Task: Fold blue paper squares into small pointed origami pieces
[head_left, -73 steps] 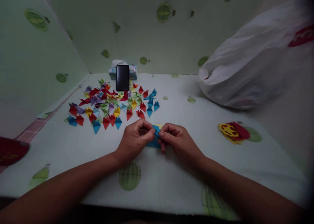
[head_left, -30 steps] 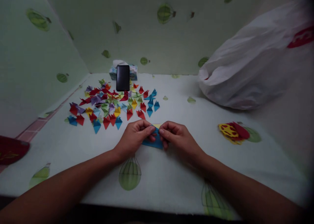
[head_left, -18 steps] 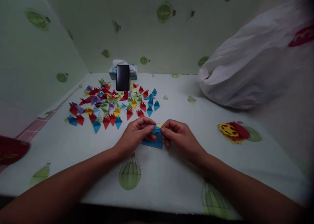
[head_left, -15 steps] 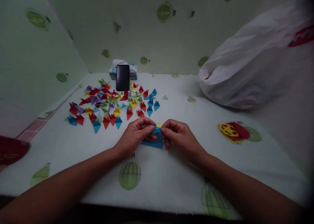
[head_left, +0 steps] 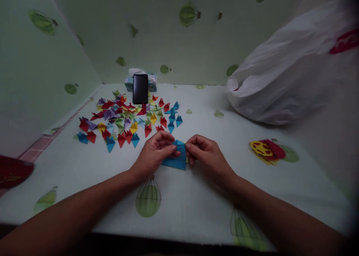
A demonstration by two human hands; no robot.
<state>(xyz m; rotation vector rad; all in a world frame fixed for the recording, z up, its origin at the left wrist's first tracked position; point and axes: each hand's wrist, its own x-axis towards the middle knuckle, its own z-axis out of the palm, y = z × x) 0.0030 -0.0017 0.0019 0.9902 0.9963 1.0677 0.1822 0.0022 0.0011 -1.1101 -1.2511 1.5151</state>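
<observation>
Between my hands is a blue sheet of folding paper (head_left: pixel 176 161), its top edge partly folded over, with a bit of yellow paper showing beneath it. My left hand (head_left: pixel 160 148) pinches the sheet's upper left side between thumb and fingers. At the upper right corner, my right hand (head_left: pixel 202 151) has its thumb and fingertips closed on the edge. The fingers hide parts of the fold. Beyond my left hand spreads a pile of small folded paper pieces (head_left: pixel 120 123) in red, blue, yellow, green and purple.
A black phone (head_left: pixel 140 88) leans on a tissue box (head_left: pixel 152 83) behind the pile. To the right stand a big white plastic bag (head_left: pixel 275 80) and yellow and red cut-outs (head_left: pixel 263 149). A dark red object (head_left: pixel 15 171) sits at the left edge of the table.
My fingers have shifted slightly along the top of the blue paper. More of its face and a small folded peak at the top now show. The other things are unmoved.
</observation>
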